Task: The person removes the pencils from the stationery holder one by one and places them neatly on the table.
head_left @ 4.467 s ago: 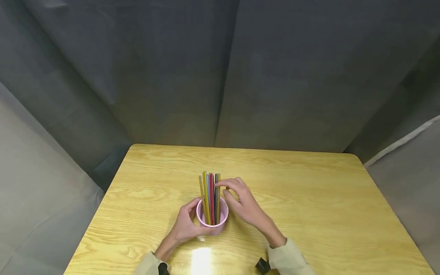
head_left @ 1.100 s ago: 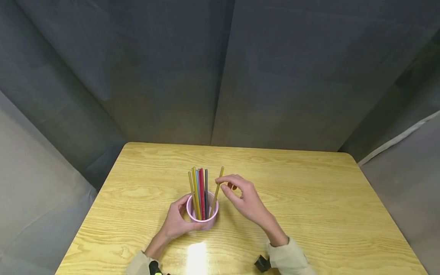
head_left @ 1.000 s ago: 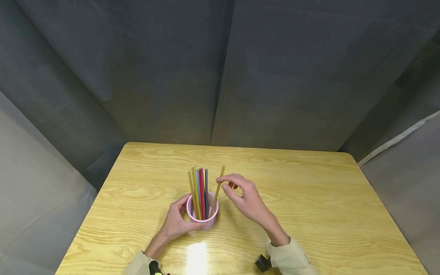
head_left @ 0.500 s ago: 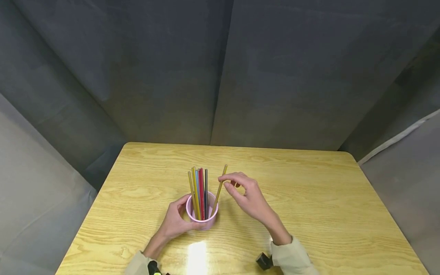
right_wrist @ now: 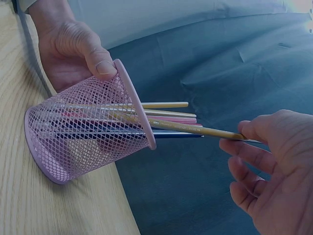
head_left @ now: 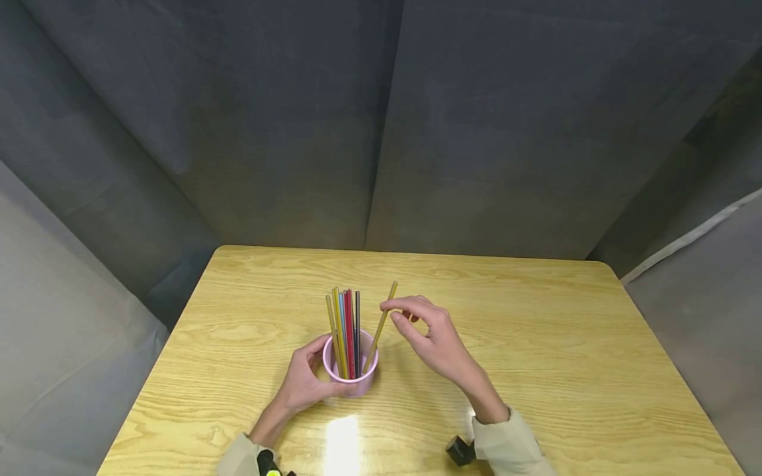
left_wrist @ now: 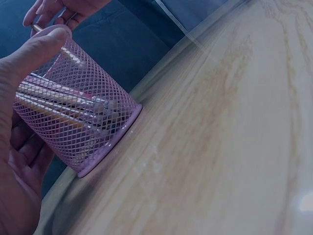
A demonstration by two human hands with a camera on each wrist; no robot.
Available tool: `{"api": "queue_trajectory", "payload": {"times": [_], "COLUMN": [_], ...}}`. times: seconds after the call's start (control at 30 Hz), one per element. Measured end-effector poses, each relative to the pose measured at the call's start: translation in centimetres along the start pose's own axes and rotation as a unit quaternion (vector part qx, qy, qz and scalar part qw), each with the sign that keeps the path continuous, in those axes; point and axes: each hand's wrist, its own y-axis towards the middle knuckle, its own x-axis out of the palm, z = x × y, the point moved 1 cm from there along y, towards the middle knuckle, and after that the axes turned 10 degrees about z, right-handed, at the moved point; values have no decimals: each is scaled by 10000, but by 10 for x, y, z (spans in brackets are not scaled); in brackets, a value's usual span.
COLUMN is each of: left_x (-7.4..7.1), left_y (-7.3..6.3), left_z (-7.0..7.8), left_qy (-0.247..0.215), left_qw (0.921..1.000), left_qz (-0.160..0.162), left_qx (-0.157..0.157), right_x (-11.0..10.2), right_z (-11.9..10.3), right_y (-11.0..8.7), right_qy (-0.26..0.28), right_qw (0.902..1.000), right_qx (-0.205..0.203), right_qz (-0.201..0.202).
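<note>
A pink mesh pencil cup (right_wrist: 88, 129) stands on the wooden table, with several pencils (head_left: 348, 324) in yellow, blue, red and dark tones leaning to its left side. My left hand (head_left: 303, 383) grips the cup from the left, its thumb (left_wrist: 36, 49) by the rim. A yellow pencil (right_wrist: 195, 129) leans to the right, apart from the others, its lower end still inside the cup. My right hand (head_left: 437, 337) pinches this pencil near its upper end between thumb and forefinger, the other fingers loosely bent below.
The light wooden table (head_left: 565, 344) extends around the cup, its far edge meeting a dark grey curtain (head_left: 286, 132). A small black object (head_left: 460, 451) sits at the right sleeve cuff. Light glares off the tabletop near the front.
At first the right hand was at the pencils while they stood together. It has since drawn one yellow pencil away to the right, tilting it, and it rises slightly. The left hand keeps its hold.
</note>
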Motion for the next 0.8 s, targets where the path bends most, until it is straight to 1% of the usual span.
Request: {"api": "queue_trajectory", "payload": {"times": [0.13, 0.33, 0.5, 0.7, 0.8], "left_x": [0, -1, 0, -1, -1], "left_y": [0, 0, 0, 0, 0], "left_z": [-1, -1, -1, 0, 1], "left_qy": [-27, -66, -47, -77, -125], "left_qw": [10000, 9999, 9999, 9999, 9999], "left_qz": [-19, -67, -65, -60, -63], "left_qx": [62, 52, 91, 91, 84], "right_x": [-1, -4, -7, -10, -11], "right_z": [-1, -2, -2, -2, -2], "right_y": [0, 2, 3, 4, 4], "right_qy": [-25, -1, 77, 138, 148], "right_qw": [10000, 9996, 9996, 9991, 9992], "right_qx": [-13, -38, -13, -36, -24], "right_qz": [69, 265, 277, 397, 374]}}
